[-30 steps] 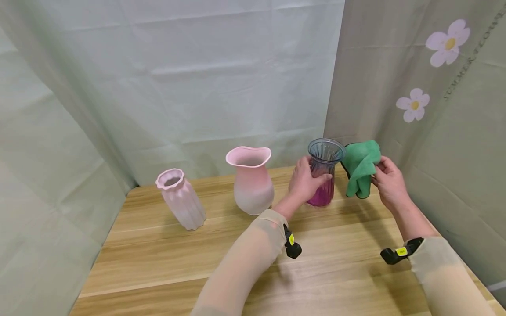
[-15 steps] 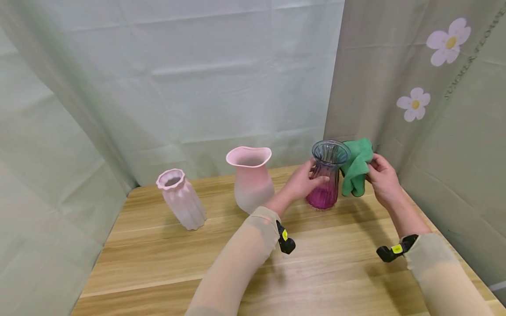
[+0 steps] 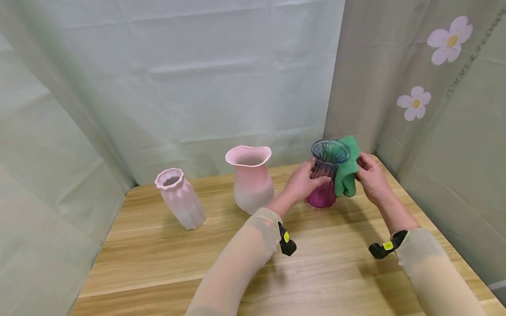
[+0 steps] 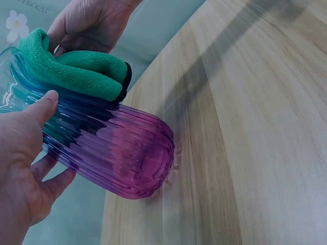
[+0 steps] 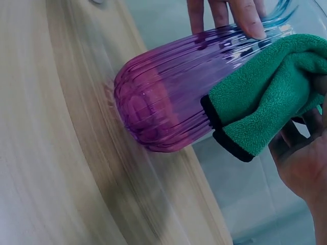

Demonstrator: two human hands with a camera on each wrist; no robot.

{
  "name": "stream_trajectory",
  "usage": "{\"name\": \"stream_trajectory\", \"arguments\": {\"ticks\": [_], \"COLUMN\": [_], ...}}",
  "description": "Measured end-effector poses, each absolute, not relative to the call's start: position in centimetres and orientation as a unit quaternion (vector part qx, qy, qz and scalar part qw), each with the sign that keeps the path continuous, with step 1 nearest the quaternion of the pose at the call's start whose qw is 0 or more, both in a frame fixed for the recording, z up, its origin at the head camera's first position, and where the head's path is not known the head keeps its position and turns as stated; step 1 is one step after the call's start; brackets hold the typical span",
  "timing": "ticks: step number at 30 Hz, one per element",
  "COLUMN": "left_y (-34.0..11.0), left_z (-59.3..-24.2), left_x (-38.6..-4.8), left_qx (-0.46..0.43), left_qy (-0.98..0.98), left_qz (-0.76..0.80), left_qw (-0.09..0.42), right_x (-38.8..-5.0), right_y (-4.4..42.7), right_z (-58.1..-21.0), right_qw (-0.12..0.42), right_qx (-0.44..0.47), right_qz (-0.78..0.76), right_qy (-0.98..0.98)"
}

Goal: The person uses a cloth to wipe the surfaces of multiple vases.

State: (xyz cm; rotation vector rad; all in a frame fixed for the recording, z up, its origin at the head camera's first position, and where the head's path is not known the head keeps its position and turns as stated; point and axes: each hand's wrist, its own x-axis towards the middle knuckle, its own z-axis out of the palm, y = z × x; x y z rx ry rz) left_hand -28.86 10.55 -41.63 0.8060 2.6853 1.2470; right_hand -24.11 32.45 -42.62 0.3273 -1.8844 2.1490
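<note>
A ribbed glass vase [image 3: 322,193], blue at its flared rim and purple-pink at the base, stands at the table's back right. My left hand [image 3: 301,181] grips it from the left, thumb across the front and fingers around the far side. A green cloth [image 3: 347,173] with black edging lies against the vase's right side. My right hand [image 3: 372,177] holds that cloth, its fingers partly hidden behind the folds. In the left wrist view the cloth [image 4: 76,71] touches the upper part of the glass; the right wrist view shows its black hem against the vase [image 5: 158,97].
Left of the glass vase stands a pink-and-white vase [image 3: 254,188] with a wavy rim. Farther left is a slimmer pale pink fluted vase [image 3: 182,202]. All are on a wooden table [image 3: 166,263]. Pale curtains [image 3: 237,79] hang close behind and at both sides.
My right hand has moved left with the cloth, bringing it against the glass vase. The glass vase has shifted slightly right in my left hand's grip. The two pink vases have stayed put.
</note>
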Motion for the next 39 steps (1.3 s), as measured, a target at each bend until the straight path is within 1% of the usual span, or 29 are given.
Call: {"name": "stream_trajectory", "arguments": {"ticks": [6, 10, 16, 20, 28, 34, 39], "left_y": [10.7, 10.9, 11.0, 11.0, 10.8, 10.7, 10.7], "left_z": [-41.6, -41.6, -41.6, -41.6, -41.5, -41.5, -41.5], "left_x": [-28.8, -28.6, -28.5, -28.4, -28.4, -28.5, -28.5], "left_qx": [0.269, 0.269, 0.265, 0.263, 0.257, 0.257, 0.262], "left_qy": [0.878, 0.879, 0.884, 0.884, 0.885, 0.884, 0.884], "left_qz": [0.394, 0.393, 0.384, 0.383, 0.386, 0.388, 0.387], "left_qw": [0.03, 0.031, 0.034, 0.037, 0.043, 0.042, 0.036], "right_x": [-23.9, -23.7, -22.9, -22.7, -22.6, -22.9, -23.0], "right_y": [32.7, 33.3, 34.0, 34.0, 33.5, 33.2, 32.6], "right_z": [-43.7, -45.3, -48.4, -49.4, -48.8, -47.3, -45.4], "right_qw": [0.127, 0.118, 0.087, 0.09, 0.096, 0.094, 0.113], "right_qx": [0.098, 0.089, 0.061, 0.046, 0.018, 0.04, 0.061], "right_qz": [0.67, 0.633, 0.61, 0.593, 0.584, 0.625, 0.667], "right_qy": [-0.725, -0.76, -0.785, -0.799, -0.806, -0.774, -0.734]}}
